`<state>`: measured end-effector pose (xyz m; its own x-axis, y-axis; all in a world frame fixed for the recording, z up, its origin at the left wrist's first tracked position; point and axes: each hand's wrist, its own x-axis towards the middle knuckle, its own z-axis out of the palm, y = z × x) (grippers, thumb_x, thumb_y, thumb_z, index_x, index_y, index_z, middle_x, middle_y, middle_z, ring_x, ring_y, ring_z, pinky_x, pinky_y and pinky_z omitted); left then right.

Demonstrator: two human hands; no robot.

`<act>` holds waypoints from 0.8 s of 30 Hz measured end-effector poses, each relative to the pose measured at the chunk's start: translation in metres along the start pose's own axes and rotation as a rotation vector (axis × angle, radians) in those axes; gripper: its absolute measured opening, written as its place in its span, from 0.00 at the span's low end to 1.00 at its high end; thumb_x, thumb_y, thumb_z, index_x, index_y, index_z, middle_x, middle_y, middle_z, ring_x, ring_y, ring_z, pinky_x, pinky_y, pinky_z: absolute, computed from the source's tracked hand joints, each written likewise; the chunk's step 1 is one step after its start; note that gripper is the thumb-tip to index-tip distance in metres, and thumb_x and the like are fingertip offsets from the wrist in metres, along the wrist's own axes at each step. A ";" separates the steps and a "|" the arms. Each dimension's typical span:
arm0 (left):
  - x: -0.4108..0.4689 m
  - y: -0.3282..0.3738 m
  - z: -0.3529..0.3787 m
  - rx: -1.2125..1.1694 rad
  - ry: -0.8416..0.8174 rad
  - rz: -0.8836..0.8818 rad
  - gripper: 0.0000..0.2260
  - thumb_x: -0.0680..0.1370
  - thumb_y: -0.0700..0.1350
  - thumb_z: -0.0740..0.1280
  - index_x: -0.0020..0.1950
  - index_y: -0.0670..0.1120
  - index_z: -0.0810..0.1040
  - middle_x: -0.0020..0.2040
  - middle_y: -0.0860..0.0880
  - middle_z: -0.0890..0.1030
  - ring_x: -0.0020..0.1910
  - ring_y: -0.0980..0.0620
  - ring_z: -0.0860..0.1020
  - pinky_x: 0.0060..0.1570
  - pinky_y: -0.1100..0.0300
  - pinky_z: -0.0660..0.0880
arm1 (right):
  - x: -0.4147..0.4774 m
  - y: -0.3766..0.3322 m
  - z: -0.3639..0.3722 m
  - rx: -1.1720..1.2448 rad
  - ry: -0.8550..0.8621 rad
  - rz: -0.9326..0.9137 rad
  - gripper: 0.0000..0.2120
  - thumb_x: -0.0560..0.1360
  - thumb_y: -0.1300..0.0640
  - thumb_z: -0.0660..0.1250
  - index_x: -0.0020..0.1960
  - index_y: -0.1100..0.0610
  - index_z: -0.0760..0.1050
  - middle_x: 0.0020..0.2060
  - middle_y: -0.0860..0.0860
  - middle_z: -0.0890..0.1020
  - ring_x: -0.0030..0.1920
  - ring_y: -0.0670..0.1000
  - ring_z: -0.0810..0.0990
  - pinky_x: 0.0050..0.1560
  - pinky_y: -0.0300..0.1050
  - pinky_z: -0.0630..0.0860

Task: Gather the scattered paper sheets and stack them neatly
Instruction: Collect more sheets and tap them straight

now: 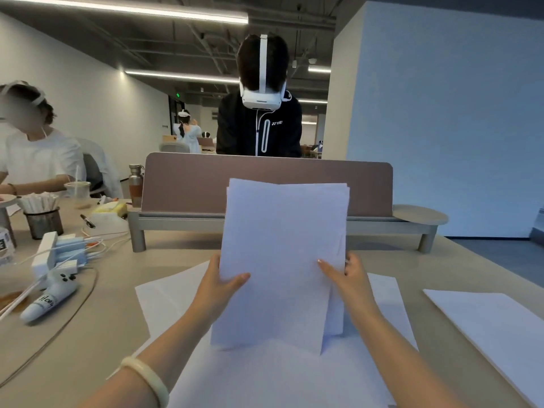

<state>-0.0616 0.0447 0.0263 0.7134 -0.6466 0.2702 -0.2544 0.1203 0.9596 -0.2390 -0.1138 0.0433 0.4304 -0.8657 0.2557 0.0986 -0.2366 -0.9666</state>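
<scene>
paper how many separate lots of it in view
3: a bundle held by left hand and right hand, overlapping sheets on the table beneath, a third lot apart at right. More may hide underneath.

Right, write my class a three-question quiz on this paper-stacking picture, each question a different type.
1. True or false: the left hand and right hand both hold the raised bundle of sheets.
2. The lone sheet lies: A on the table, right side; B in a drawer; C in a bin.
3. Fill in: the left wrist wears a pale ____.
Key: 1 true; 2 A; 3 bangle.
</scene>
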 end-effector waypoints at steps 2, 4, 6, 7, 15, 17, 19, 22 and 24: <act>-0.004 -0.003 0.003 0.010 0.006 0.012 0.15 0.75 0.46 0.69 0.60 0.54 0.71 0.54 0.54 0.80 0.54 0.50 0.80 0.49 0.56 0.77 | -0.004 0.004 0.003 -0.034 -0.015 -0.020 0.13 0.74 0.56 0.69 0.57 0.55 0.72 0.53 0.53 0.81 0.48 0.49 0.80 0.42 0.39 0.76; 0.002 0.008 0.007 0.029 0.041 0.036 0.11 0.77 0.46 0.67 0.59 0.53 0.73 0.53 0.52 0.81 0.53 0.48 0.80 0.45 0.58 0.76 | -0.003 -0.009 0.009 -0.049 -0.003 -0.054 0.06 0.77 0.56 0.64 0.54 0.53 0.73 0.51 0.52 0.81 0.46 0.48 0.79 0.42 0.39 0.75; 0.010 0.022 0.008 -0.005 0.062 0.087 0.12 0.77 0.45 0.67 0.60 0.52 0.74 0.53 0.52 0.81 0.52 0.50 0.80 0.47 0.56 0.76 | 0.002 -0.026 0.013 -0.014 -0.005 -0.097 0.06 0.79 0.55 0.61 0.55 0.52 0.71 0.50 0.48 0.80 0.48 0.47 0.79 0.46 0.41 0.75; 0.012 0.027 0.007 -0.027 0.065 0.110 0.14 0.76 0.45 0.68 0.61 0.51 0.74 0.54 0.52 0.81 0.52 0.51 0.81 0.49 0.55 0.77 | 0.003 -0.032 0.014 0.008 -0.016 -0.107 0.07 0.79 0.54 0.61 0.56 0.51 0.70 0.49 0.47 0.79 0.49 0.47 0.79 0.48 0.42 0.75; -0.019 -0.016 0.011 -0.097 0.045 -0.048 0.22 0.70 0.50 0.73 0.62 0.54 0.71 0.55 0.54 0.81 0.53 0.52 0.81 0.44 0.59 0.77 | -0.019 0.018 0.023 -0.074 -0.062 0.063 0.12 0.75 0.64 0.64 0.54 0.52 0.68 0.50 0.51 0.78 0.49 0.51 0.78 0.52 0.46 0.74; -0.015 -0.010 0.013 -0.072 0.031 -0.041 0.16 0.75 0.48 0.69 0.62 0.55 0.70 0.54 0.57 0.80 0.52 0.54 0.80 0.41 0.62 0.76 | -0.015 0.012 0.025 -0.093 -0.048 0.065 0.11 0.76 0.62 0.62 0.56 0.51 0.68 0.50 0.49 0.79 0.51 0.52 0.78 0.53 0.47 0.75; -0.012 -0.003 0.017 -0.045 0.028 -0.043 0.13 0.78 0.46 0.64 0.62 0.55 0.69 0.53 0.56 0.79 0.51 0.54 0.79 0.40 0.62 0.75 | -0.010 0.005 0.024 -0.085 -0.039 0.049 0.10 0.77 0.61 0.61 0.56 0.51 0.69 0.47 0.46 0.78 0.49 0.50 0.78 0.48 0.46 0.75; -0.020 -0.010 0.023 0.001 0.030 -0.097 0.14 0.80 0.43 0.61 0.65 0.52 0.68 0.55 0.53 0.78 0.50 0.53 0.78 0.44 0.59 0.73 | -0.013 0.017 0.026 -0.177 -0.037 0.095 0.12 0.76 0.63 0.61 0.58 0.55 0.69 0.53 0.53 0.78 0.52 0.54 0.77 0.49 0.46 0.73; -0.026 -0.015 0.023 0.058 0.042 -0.125 0.15 0.80 0.41 0.59 0.67 0.49 0.68 0.57 0.50 0.77 0.53 0.49 0.76 0.51 0.57 0.70 | -0.017 0.028 0.027 -0.289 -0.055 0.100 0.15 0.76 0.64 0.61 0.63 0.59 0.69 0.58 0.55 0.77 0.56 0.55 0.76 0.51 0.43 0.70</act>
<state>-0.0911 0.0428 0.0027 0.7684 -0.6214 0.1531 -0.1983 -0.0037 0.9801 -0.2199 -0.0935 0.0115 0.4736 -0.8677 0.1507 -0.2028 -0.2739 -0.9401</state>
